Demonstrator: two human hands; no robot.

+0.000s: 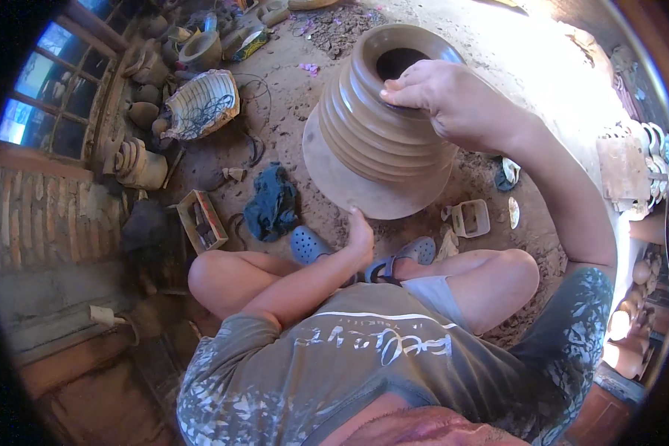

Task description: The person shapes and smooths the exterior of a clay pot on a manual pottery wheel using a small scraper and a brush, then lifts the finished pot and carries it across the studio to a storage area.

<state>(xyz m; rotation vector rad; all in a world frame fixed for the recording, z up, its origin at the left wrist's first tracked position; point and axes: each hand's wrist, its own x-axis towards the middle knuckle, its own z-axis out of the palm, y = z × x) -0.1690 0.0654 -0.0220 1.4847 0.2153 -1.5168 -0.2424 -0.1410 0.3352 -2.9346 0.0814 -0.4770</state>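
A large ridged clay pot [372, 126] stands upright on a round potter's wheel [334, 182] in front of me. Its wide, wet-looking rim surrounds a dark opening. My right hand [442, 97] reaches over from the right and is closed on the rim, thumb and fingers pressed together at the opening; some fingertips are hidden inside. Low at the wheel's near edge is my left hand [360, 234], its thumb tip against the disc and its other fingers mostly hidden. It appears closed on that edge.
Left of the wheel lie a dark teal cloth [271, 202] and an open box [202, 221]. A white plastic container [470, 218] sits near my right foot. A ribbed broken basin [202, 104] and several pots line the left wall. More pottery stands at the right.
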